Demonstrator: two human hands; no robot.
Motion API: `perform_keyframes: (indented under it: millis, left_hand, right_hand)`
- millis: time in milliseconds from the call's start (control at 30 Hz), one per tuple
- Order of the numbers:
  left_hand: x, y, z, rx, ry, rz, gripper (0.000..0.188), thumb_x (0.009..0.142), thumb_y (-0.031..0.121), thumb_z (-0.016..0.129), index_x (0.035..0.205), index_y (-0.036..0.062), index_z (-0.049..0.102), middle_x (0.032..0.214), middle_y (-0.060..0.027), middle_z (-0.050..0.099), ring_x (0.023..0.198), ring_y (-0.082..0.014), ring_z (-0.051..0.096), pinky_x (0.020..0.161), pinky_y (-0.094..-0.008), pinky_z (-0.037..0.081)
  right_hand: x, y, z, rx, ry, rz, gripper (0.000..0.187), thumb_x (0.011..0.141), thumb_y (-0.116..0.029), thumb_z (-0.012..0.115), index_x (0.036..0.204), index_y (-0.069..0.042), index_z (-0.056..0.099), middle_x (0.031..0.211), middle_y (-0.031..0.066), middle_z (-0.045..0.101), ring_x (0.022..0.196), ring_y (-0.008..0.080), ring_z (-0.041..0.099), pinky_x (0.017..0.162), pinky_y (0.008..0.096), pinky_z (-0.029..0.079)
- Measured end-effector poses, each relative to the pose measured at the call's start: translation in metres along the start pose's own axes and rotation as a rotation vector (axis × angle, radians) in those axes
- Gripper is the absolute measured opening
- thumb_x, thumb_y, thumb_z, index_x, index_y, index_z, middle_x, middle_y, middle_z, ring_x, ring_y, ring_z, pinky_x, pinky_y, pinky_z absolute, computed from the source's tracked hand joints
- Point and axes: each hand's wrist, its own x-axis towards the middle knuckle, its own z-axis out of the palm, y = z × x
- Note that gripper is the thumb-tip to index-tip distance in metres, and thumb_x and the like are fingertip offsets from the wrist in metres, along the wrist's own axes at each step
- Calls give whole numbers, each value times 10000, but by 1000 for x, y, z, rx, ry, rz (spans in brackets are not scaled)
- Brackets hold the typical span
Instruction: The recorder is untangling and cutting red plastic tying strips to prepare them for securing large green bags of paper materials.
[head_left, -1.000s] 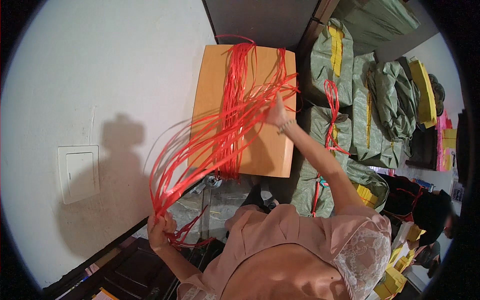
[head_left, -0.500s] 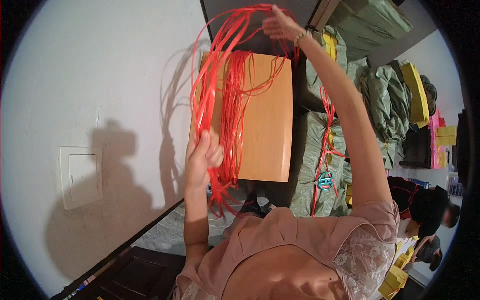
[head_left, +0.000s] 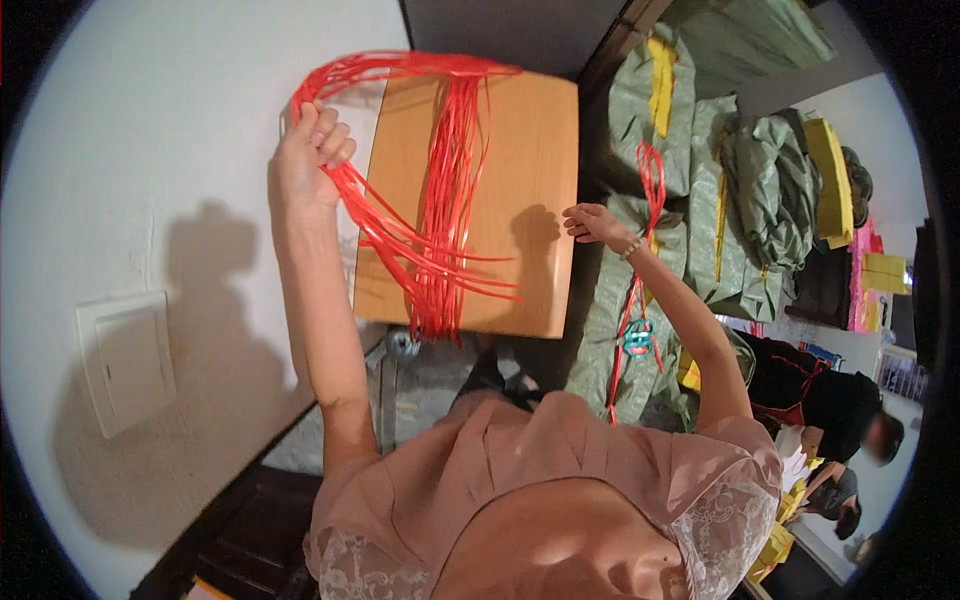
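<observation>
My left hand (head_left: 315, 155) is closed in a fist around a bundle of red plastic strings (head_left: 345, 68), out beside the white wall. One part of the bundle arcs from the fist over the far edge of the light wooden tabletop (head_left: 525, 140). The other part trails to the right across the top, its loose ends lying or hanging over the wood. More red strings (head_left: 447, 190) run lengthwise over the tabletop and drape past its near edge. My right hand (head_left: 597, 226) is at the right edge of the tabletop, fingers loosely apart, with nothing in it.
Grey-green wrapped sacks (head_left: 620, 260) stand to the right, with a red cord and a teal buckle-like piece (head_left: 637, 338) on one. A wall switch (head_left: 127, 358) is at the left. Two people (head_left: 840, 400) are at the far right, near yellow bundles.
My left hand has moved up and left with the red strings. My right hand has come down from the far end to the tabletop's right edge, away from the strings, whose ends dropped across the wood.
</observation>
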Motion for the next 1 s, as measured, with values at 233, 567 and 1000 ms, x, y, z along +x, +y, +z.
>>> perform_keyframes:
  millis: [233,567,1000]
  left_hand:
    - [-137,-24,-69,306,190,-265,238,898,329,502,793,124,439,553,68,289,406,-28,229,369,-195,182]
    - [-328,-164,-123,982,319,-462,184,915,249,442,848,79,459,567,27,388,455,-77,377,408,-248,306]
    - [-388,-276,-190,1613,314,-162,287,883,210,429,1045,-20,483,903,-252,572,867,-410,553,751,-457,408]
  right_hand:
    - [-78,79,100,26,-132,-42,343,919,-333,451,1066,-38,545,935,35,598,841,124,579,704,267,461]
    - [-185,177,161,-50,-84,-215,239,892,-186,502,1048,-14,557,873,94,625,808,152,600,724,287,473]
    - [-288,261,77,-360,736,-473,174,838,-123,515,980,-41,572,829,148,596,678,297,590,624,372,469]
